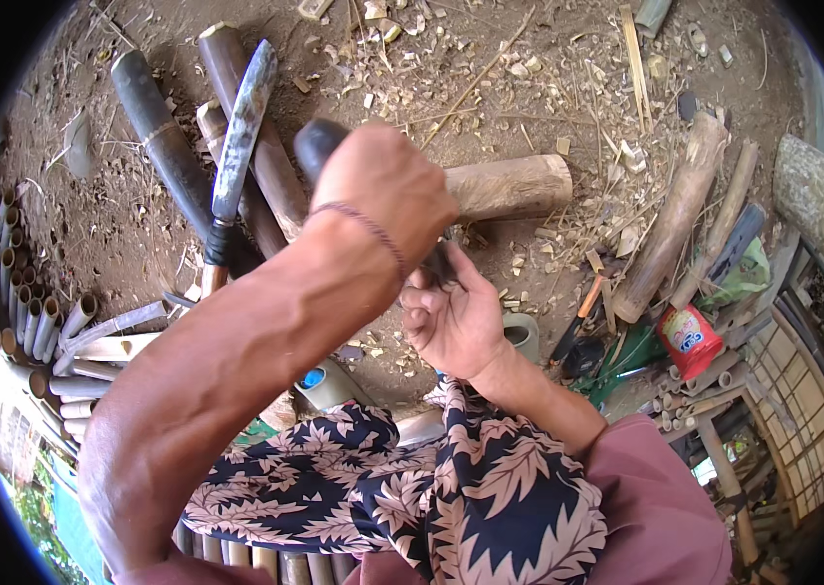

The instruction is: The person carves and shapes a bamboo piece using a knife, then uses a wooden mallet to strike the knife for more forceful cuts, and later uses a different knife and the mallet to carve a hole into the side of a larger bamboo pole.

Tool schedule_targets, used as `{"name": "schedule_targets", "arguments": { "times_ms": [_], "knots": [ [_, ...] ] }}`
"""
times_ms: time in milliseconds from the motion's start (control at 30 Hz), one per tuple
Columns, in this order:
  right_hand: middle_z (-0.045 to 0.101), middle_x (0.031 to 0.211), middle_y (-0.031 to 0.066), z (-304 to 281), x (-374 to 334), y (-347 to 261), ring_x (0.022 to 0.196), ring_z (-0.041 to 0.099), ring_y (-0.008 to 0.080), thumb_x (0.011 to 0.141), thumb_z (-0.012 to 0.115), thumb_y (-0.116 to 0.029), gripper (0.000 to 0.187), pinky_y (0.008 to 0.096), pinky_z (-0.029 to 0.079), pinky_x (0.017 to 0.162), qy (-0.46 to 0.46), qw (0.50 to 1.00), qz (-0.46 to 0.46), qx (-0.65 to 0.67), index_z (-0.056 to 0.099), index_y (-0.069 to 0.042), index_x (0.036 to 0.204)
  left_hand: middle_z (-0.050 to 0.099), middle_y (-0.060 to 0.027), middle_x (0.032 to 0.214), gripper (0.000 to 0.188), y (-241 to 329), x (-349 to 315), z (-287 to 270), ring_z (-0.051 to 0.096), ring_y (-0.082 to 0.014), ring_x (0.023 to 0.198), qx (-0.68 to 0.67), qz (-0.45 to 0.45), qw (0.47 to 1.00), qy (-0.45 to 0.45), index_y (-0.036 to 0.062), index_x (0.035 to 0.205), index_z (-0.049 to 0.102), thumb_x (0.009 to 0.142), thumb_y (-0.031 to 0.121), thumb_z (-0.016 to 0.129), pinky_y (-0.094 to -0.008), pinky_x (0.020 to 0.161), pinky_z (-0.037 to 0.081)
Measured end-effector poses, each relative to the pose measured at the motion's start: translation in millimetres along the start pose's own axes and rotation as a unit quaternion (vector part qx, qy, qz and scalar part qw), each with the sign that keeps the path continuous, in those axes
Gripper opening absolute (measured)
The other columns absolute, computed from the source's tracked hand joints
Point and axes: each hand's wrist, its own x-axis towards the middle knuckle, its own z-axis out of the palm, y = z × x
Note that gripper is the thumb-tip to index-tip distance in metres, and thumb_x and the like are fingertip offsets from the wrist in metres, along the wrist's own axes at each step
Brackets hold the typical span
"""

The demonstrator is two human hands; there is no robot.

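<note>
My left hand (pixel 388 180) crosses in front of me, its fingers wrapped round a dark object with a smooth, rounded end (pixel 319 146). The rest of that object is hidden by the fist. Just below it, my right hand (pixel 456 317) is palm up with curled fingers, and a small dark piece (pixel 441 261) shows between thumb and fingers. Whether this piece belongs to the object in my left hand, I cannot tell. Behind the fist lies a short pale log (pixel 514 185). To the left is a large knife (pixel 244 127) with a black-bound wooden handle.
Dark bamboo poles (pixel 154 122) lie at the far left, near several cut bamboo tubes (pixel 41 327). Wood chips cover the dirt floor (pixel 412 78). Rightward are a thick log (pixel 675 219), a red container (pixel 690 341) and an orange-handled tool (pixel 589 295). Patterned cloth (pixel 510 478) covers my lap.
</note>
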Motion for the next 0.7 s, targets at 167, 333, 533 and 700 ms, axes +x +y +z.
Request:
{"name": "schedule_targets", "arguments": {
  "times_ms": [167, 333, 533, 700],
  "knots": [
    [0.069, 0.105, 0.0051, -14.2, -10.3, 9.3, 0.081, 0.064, 0.0219, 0.104, 0.042, -0.034, 0.035, 0.0388, 0.055, 0.072, 0.051, 0.995, 0.006, -0.085, 0.060, -0.012, 0.124, 0.070, -0.0071, 0.074, 0.012, -12.2, -24.6, 20.9, 0.071, -0.0226, 0.075, -0.072, 0.022, 0.996, -0.046, 0.0130, 0.073, 0.071, 0.080, 0.021, 0.066, -0.0368, 0.069, 0.054],
    [0.066, 0.081, 0.0087, 2.6, -18.2, 10.2, 0.071, 0.068, 0.0212, 0.100, 0.054, -0.029, 0.030, 0.0366, 0.057, 0.062, 0.210, 0.944, 0.087, -0.239, 0.060, -0.004, 0.115, 0.068, -0.0132, 0.074, 0.020, -22.4, -43.8, 87.0, 0.069, -0.0342, 0.075, -0.275, 0.015, 0.953, -0.124, 0.0129, 0.086, 0.068, 0.072, 0.026, 0.071, -0.0453, 0.071, 0.054],
    [0.063, 0.076, 0.0057, 20.0, -24.6, 5.7, 0.060, 0.063, 0.0144, 0.096, 0.061, -0.028, 0.028, 0.0281, 0.049, 0.053, 0.333, 0.750, 0.090, -0.564, 0.062, -0.003, 0.110, 0.068, -0.0150, 0.076, 0.022, 60.0, -66.7, 163.5, 0.069, -0.0327, 0.073, -0.561, -0.096, 0.821, -0.033, 0.0104, 0.092, 0.066, 0.077, 0.026, 0.069, -0.0459, 0.072, 0.055],
    [0.064, 0.075, 0.0120, 23.8, -32.9, 1.7, 0.061, 0.064, 0.0234, 0.093, 0.062, -0.027, 0.027, 0.0353, 0.048, 0.057, 0.321, 0.562, 0.016, -0.762, 0.061, -0.002, 0.103, 0.063, -0.0168, 0.066, 0.030, 147.1, -53.2, 157.5, 0.062, -0.0239, 0.057, -0.730, -0.196, 0.654, 0.033, -0.0008, 0.092, 0.063, 0.080, 0.025, 0.073, -0.0391, 0.060, 0.051]
  ]
}}
